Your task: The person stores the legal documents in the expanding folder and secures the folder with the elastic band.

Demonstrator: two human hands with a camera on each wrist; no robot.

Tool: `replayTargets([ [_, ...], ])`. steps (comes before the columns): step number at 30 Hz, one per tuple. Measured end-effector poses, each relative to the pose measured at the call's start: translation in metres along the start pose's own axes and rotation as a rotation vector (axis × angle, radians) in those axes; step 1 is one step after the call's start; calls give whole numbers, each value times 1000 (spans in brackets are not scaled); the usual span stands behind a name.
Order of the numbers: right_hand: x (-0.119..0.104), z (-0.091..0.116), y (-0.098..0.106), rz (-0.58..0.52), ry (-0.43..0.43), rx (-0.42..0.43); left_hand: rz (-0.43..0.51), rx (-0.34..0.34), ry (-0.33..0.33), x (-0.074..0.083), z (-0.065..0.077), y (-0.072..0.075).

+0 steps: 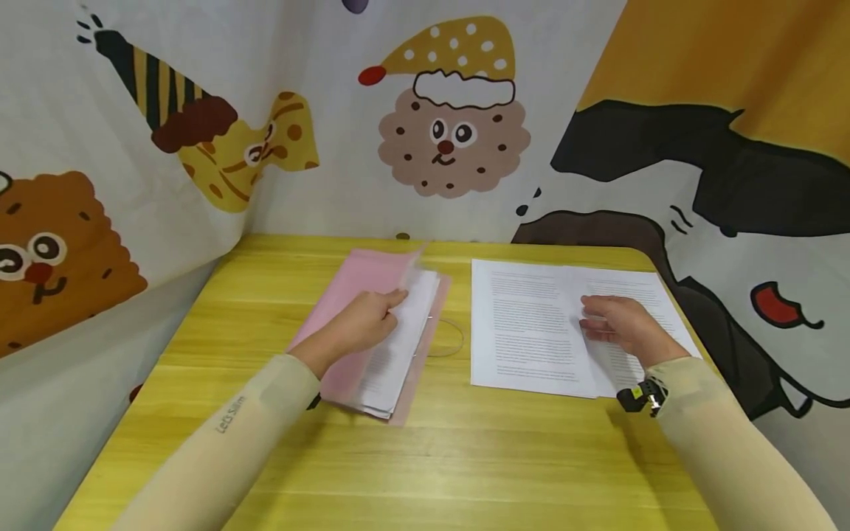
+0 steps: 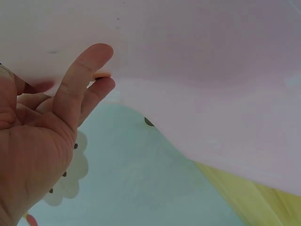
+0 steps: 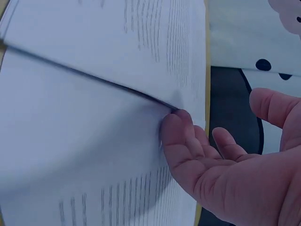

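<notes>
In the head view my left hand (image 1: 358, 324) is at a pink translucent folder (image 1: 372, 269), its thumb and fingers gripping the raised cover. Printed sheets (image 1: 415, 313) lie inside, beside metal fastener prongs. In the left wrist view the pink cover (image 2: 202, 84) hangs beyond my hand (image 2: 51, 108); part of a fingertip shows blurred. My right hand (image 1: 624, 324) is over two printed pages on the table, the left page (image 1: 531, 324) overlapping the right page (image 1: 664, 310). In the right wrist view the loosely extended fingers (image 3: 181, 146) touch the upper page's edge.
A thin elastic loop (image 1: 458, 339) lies between folder and pages. The yellow wooden table (image 1: 451, 464) meets a cartoon-printed curtain (image 1: 319, 206) at the back and sides. On my right wrist is a black device (image 1: 640, 397).
</notes>
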State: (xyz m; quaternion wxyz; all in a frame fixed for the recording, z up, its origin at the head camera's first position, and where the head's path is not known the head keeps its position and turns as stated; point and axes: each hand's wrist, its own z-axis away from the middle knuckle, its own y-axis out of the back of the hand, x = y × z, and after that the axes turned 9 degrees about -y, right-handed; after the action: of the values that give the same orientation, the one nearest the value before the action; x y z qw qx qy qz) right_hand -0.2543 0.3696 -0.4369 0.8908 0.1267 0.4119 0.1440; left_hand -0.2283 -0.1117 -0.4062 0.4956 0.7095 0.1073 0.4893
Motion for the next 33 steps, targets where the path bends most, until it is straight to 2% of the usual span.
replayTargets([
  [3, -4, -4, -4, -1, 10, -27, 5, -1, 7, 1, 0, -1],
  [9, -14, -9, -19, -112, -2, -111, 28, -36, 42, 3, -3, -8],
  [13, -19, -12, -34, -173, 2, -174, -10, -46, 52, 5, -5, -14],
  [18, -26, -13, -47, -213, -16, -177, -30, -48, 50, 8, -6, -17],
  [25, -34, -13, -60, -201, 18, -226, -52, -34, 44, 8, -4, -15],
  [28, -33, -15, -62, -200, 48, -244, -33, -30, 51, 7, -2, -11],
  [33, -31, -17, -70, -152, 55, -187, -3, 1, 54, 4, 0, 1],
])
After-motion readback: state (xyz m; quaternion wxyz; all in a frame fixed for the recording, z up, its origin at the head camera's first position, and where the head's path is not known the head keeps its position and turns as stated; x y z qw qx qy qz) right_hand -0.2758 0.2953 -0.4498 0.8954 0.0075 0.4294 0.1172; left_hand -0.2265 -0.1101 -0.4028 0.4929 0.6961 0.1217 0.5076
